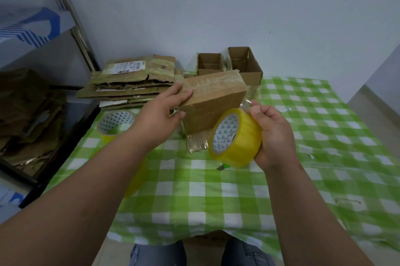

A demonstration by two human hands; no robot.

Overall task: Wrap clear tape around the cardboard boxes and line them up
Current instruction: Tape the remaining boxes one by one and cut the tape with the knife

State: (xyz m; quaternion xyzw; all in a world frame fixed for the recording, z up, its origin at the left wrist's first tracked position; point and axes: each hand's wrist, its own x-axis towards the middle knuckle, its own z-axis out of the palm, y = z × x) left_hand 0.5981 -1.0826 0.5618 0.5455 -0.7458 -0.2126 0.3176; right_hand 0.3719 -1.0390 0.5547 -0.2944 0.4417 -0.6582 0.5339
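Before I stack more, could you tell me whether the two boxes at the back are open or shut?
Open: both back boxes show bare inner walls, with no flaps over their tops.

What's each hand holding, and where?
Left hand grips the cardboard box at its left end; right hand grips the tape roll by its outer rim.
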